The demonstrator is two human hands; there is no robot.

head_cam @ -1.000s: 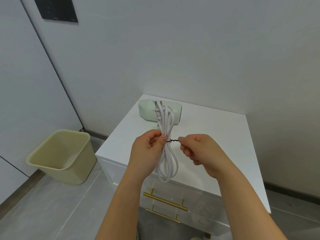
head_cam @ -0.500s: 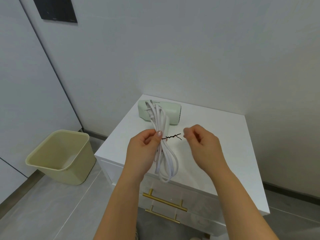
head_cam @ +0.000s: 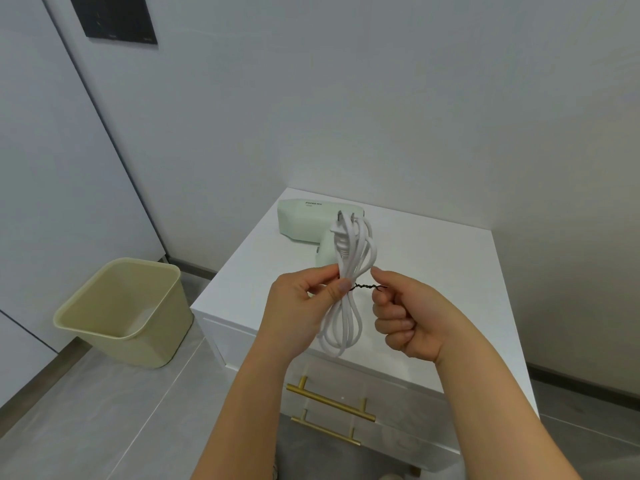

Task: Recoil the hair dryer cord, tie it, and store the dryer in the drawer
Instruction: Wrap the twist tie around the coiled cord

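Note:
A pale green hair dryer (head_cam: 304,221) lies on the white cabinet top (head_cam: 433,258) near the back left corner. Its white cord (head_cam: 349,271) is looped into a long bundle held upright above the cabinet, plug at the top. My left hand (head_cam: 301,306) pinches the bundle at its middle. A thin black twist tie (head_cam: 369,287) wraps that middle and sticks out to the right in a twisted tail. My right hand (head_cam: 408,320) pinches the tail's end with thumb and forefinger, other fingers curled.
Two drawers with gold bar handles (head_cam: 330,400) sit shut in the cabinet front below my hands. A beige waste bin (head_cam: 121,310) stands on the grey floor to the left. Walls close off the back and right.
My right hand let go of the tie half a second ago, then came back and gripped its tail again. The cord bundle has tilted slightly and the plug now stands higher.

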